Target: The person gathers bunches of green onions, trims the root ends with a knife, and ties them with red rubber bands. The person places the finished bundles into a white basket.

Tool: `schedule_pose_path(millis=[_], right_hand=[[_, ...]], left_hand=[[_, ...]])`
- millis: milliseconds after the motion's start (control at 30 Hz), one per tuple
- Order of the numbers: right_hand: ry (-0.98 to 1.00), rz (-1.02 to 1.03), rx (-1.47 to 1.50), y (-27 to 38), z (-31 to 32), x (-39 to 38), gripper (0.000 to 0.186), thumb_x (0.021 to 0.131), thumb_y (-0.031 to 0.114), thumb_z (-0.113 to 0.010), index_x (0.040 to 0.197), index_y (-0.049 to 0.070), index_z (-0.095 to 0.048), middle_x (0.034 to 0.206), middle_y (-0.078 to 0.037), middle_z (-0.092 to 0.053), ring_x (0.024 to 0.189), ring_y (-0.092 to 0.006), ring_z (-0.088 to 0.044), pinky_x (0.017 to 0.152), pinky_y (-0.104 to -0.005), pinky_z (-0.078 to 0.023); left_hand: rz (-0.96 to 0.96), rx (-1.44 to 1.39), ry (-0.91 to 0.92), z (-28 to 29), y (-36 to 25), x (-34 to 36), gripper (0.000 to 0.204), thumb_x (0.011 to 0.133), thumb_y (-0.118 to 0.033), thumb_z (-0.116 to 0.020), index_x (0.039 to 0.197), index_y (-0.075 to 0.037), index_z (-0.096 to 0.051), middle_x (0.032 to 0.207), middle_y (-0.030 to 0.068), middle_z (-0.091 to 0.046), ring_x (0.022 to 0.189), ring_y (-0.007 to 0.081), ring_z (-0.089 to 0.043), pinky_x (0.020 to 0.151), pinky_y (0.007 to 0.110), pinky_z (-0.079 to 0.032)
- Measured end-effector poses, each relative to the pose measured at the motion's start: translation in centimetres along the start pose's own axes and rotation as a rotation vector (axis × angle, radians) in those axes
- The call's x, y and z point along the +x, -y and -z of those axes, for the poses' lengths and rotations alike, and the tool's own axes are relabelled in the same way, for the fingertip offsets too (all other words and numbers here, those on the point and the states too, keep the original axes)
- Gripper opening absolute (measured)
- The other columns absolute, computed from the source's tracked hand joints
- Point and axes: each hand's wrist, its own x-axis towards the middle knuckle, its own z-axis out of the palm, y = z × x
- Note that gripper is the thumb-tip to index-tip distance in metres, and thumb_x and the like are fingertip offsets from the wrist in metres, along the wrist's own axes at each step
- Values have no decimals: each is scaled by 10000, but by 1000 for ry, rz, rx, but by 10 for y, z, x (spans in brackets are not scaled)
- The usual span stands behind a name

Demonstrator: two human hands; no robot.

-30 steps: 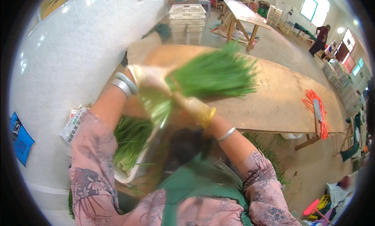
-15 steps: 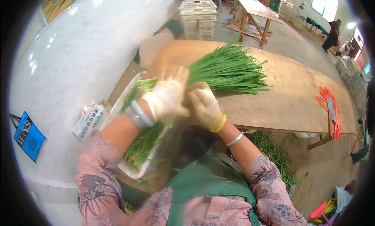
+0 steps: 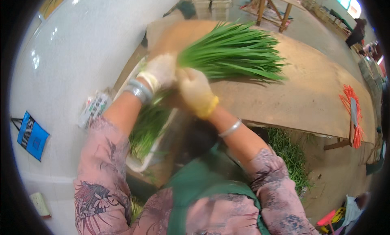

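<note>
A thick bunch of green garlic chives [image 3: 237, 52] lies on the wooden table, its leaf tips fanned out to the right. At its stem end my two gloved hands meet. My left hand [image 3: 161, 70], blurred, closes about the stems from the left. Beside it my right hand [image 3: 195, 88] is curled into a fist against the same stem end, a yellow band at its wrist. The stems themselves are mostly hidden by my hands. Below my left forearm, a white crate [image 3: 140, 166] holds more chives [image 3: 142, 137].
The wooden table [image 3: 300, 92] stretches right, bearing orange-red ties [image 3: 350, 92] and a flat blade-like tool [image 3: 354, 112]. Loose green leaves [image 3: 288, 157] lie on the floor below. White crates [image 3: 211, 7] stand beyond the table. A white tiled wall [image 3: 81, 44] rises on the left.
My left hand's fingers, spread before, have come down and closed near the stem end. My right hand has moved left and stays curled. The view has tilted a little.
</note>
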Motion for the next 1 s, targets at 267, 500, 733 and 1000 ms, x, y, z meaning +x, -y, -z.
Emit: schedule_pose_path(millis=[267, 500, 733, 1000], right_hand=[[124, 30, -86, -22, 2, -44, 275, 1035, 233, -562, 922, 0, -652, 816, -225, -658, 723, -391, -624, 691, -450, -496], [476, -522, 269, -2, 74, -116, 421, 1077, 301, -482, 955, -42, -694, 830, -87, -678, 698, -143, -604, 682, -280, -502], [550, -507, 320, -65, 110, -149, 459, 1049, 394, -572, 847, -6, -672, 818, -100, -688, 752, -158, -612, 729, -308, -490], [460, -711, 273, -110, 127, -170, 352, 1070, 317, -547, 877, 46, -663, 851, -77, -678, 760, -145, -599, 714, -302, -484]], left_hand=[[33, 51, 35, 13, -3, -18, 1007, 604, -461, -881, 1383, 46, -494, 1338, 310, -581, 1225, 394, -613, 1030, 442, -499], [-93, 318, -41, 14, -40, -4, 1328, 670, -443, -881, 1637, -41, -64, 1478, 345, -476, 1247, 406, -617, 1119, 471, -427], [1, -66, -185, 14, -11, -23, 1121, 645, -378, -829, 1573, -35, -302, 1092, 220, -733, 1014, 361, -717, 888, 491, -551], [343, -381, -741, 14, 88, -280, 1181, 676, -379, -876, 1561, 36, -212, 1351, 322, -569, 1240, 389, -607, 1086, 423, -475]])
